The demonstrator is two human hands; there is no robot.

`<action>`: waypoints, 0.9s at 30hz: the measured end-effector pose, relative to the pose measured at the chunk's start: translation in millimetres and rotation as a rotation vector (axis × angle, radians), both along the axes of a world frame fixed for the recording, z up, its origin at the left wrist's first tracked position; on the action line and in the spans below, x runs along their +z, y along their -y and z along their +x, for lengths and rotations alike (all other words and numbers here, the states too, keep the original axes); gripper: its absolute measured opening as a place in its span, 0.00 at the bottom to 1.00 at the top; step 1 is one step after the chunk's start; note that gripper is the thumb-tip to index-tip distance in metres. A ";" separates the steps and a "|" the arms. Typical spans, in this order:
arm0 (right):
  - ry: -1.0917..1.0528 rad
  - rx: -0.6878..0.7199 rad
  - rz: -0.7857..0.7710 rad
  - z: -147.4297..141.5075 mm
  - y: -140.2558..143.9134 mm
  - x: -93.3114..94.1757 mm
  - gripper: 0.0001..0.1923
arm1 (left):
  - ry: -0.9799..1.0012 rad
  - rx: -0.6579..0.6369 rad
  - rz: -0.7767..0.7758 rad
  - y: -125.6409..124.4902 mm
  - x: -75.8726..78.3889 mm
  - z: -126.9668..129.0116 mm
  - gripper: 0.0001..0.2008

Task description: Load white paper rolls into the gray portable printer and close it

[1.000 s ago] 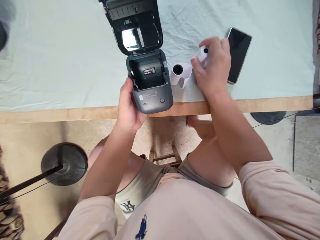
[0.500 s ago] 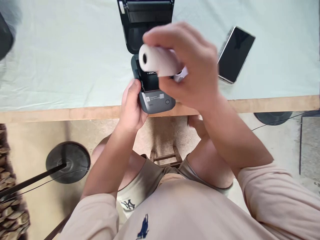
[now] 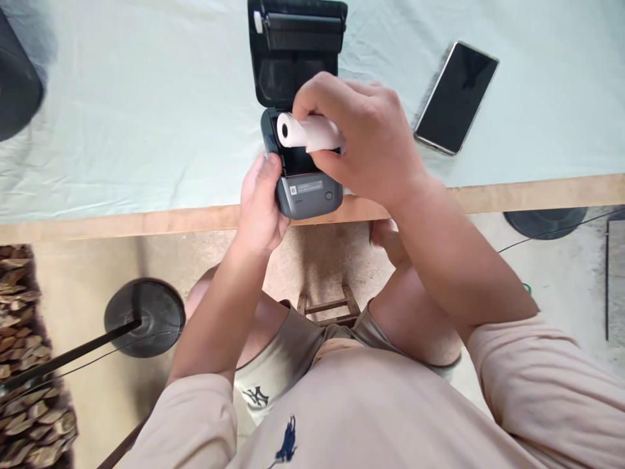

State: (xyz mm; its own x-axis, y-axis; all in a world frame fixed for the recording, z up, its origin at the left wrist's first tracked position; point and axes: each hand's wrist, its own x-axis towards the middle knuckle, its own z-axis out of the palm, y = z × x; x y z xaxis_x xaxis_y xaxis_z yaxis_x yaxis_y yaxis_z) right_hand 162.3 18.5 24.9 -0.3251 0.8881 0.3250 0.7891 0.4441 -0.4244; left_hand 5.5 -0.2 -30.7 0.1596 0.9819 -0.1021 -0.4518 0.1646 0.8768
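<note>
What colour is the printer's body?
Dark grey printer, lid open; clearest in the head view.

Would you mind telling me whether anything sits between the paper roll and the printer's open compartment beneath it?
Nothing visible does. The right hand holds the paper roll just above the open bay of the label printer, whose lid is swung back. The left hand grips the printer's side, clear of the opening.

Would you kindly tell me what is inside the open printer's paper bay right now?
The printer stands open; its bay looks dark and bare at the front. The paper roll, held by the right hand, sits over the opening. The hand and roll cover the bay's right and rear parts.
</note>
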 end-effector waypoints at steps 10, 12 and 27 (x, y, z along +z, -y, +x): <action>0.033 0.029 -0.008 2.8 -2.1 -1.7 0.16 | -0.025 -0.048 0.039 -0.7 0.2 -0.2 0.14; 0.050 0.018 -0.026 3.5 -1.1 -1.1 0.17 | -0.027 -0.043 0.034 -0.3 0.7 -0.3 0.13; -0.055 0.275 0.077 4.5 7.6 -2.2 0.08 | 0.077 -0.101 -0.036 -3.8 0.3 -6.5 0.13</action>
